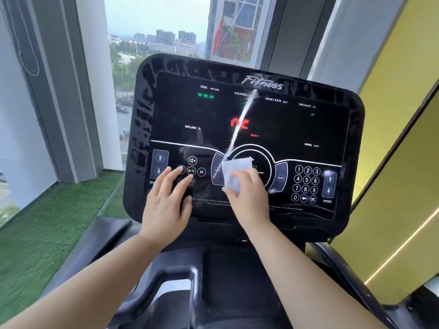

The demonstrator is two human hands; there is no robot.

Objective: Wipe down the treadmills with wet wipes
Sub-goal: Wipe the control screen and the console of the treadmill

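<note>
Both of my grips are on the treadmill console (pixel 308 129), which stands ahead of me in front of the window (pixel 154 32). My right grip (pixel 249 195) holds the wet wipe (pixel 234 173) flat against the glossy black panel, fingers bent over its lower half and thumb tucked at its lower left edge. The wipe is white and lies over the left side of the round start ring (pixel 266 155) at the panel's lower centre, its upper corner sticking up free. My left grip (pixel 164 205) is apart, fingers straight and spread, the fingertips resting on the media buttons (pixel 193 160) just right of the incline arrows (pixel 159 165). The number keypad (pixel 306 185) and speed arrows (pixel 329 185) sit uncovered to the right of the wipe. Red and green readouts glow on the display above. Green artificial turf (pixel 47 222) lies to my left, a yellow wall (pixel 392 138) to my right.
</note>
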